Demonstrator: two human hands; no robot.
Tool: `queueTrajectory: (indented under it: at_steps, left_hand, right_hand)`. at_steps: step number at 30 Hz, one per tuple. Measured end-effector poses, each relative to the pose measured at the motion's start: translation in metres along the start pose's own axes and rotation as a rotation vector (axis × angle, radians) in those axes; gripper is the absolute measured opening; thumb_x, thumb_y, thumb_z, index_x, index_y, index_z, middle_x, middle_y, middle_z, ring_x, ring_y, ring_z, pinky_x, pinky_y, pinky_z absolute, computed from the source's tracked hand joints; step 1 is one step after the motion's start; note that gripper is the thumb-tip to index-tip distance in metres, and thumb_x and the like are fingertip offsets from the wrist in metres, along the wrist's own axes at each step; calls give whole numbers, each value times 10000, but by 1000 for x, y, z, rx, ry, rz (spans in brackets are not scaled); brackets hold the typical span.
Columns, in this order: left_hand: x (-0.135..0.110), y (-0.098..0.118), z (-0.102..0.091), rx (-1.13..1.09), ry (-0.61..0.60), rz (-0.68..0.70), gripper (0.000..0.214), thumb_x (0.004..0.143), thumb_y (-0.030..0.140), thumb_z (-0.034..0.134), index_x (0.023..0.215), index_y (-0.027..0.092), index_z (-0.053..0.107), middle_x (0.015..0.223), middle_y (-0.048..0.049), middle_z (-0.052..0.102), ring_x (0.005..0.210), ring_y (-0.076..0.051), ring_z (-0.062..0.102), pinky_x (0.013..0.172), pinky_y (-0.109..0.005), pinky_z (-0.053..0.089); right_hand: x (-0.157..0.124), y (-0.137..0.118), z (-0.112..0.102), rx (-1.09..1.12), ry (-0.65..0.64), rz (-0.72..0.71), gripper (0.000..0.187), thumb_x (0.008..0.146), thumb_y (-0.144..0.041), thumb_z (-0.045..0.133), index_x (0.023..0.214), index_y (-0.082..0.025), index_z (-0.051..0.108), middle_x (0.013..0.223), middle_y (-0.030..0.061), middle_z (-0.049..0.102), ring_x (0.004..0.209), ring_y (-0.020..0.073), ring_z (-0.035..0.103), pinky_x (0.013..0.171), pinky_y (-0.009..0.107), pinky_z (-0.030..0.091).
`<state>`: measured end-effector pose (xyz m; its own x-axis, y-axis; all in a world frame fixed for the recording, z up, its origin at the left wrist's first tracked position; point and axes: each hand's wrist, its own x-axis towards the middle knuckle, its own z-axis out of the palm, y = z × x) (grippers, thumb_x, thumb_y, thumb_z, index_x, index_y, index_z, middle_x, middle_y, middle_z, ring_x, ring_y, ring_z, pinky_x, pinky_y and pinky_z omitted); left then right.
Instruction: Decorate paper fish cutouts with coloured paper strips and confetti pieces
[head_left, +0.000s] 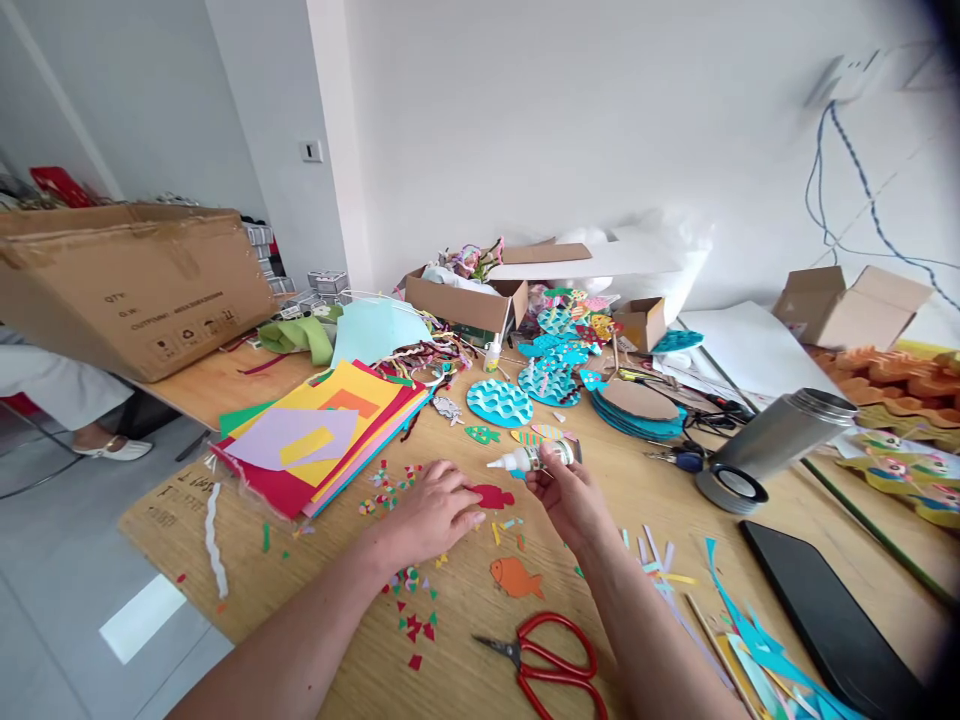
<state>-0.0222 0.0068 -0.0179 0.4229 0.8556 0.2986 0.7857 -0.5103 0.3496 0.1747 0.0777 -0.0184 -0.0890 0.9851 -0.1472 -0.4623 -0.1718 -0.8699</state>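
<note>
My right hand [574, 500] is wrapped round a small white glue bottle [536, 457], tilted so its nozzle points left above the table. Beneath and left of that nozzle lies a red paper fish [493, 496]. My left hand [431, 510] rests on the table, thumb apart from the bent fingers, fingertips at the fish's left end; whether they press on it I cannot tell. Nearer to me lie an orange paper fish [516, 577] and red-handled scissors [551, 660]. Small paper scraps [412, 580] surround my left hand.
Coloured paper sheets [300, 440] are stacked at left. Blue corrugated discs [499, 403] lie beyond my hands. On the right are a metal flask [787, 440], its lid [731, 487], a black phone [825, 610] and paper strips [757, 640]. A large cardboard box [135, 290] stands far left.
</note>
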Motion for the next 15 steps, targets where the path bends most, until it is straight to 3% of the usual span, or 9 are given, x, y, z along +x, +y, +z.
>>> queueTrajectory:
  at_steps: [3,9,15]
  left_hand:
    - [2,-3,-2,-18,28,-21,272,941,312,419,1003,219,667,983,-23,644,1016,-190,467,936,-359,393]
    - [3,-7,-1,0,22,-17,284,937,284,421,900,202,691,907,-34,643,981,-192,482,900,-352,412]
    - [-1,-11,-1,35,13,-56,294,835,89,475,1013,213,673,981,-55,605,1033,-204,463,918,-356,418]
  right_hand:
    - [-1,4,3,-64,-24,-46,371,496,-350,870,700,-171,617,632,-22,609,508,92,549,462,208,467]
    - [0,13,0,-252,39,-208,373,603,-435,803,757,-168,593,629,-11,612,528,106,532,494,229,427]
    - [-3,20,0,-415,86,-346,348,677,-462,741,766,-162,589,631,-6,598,529,118,510,502,248,408]
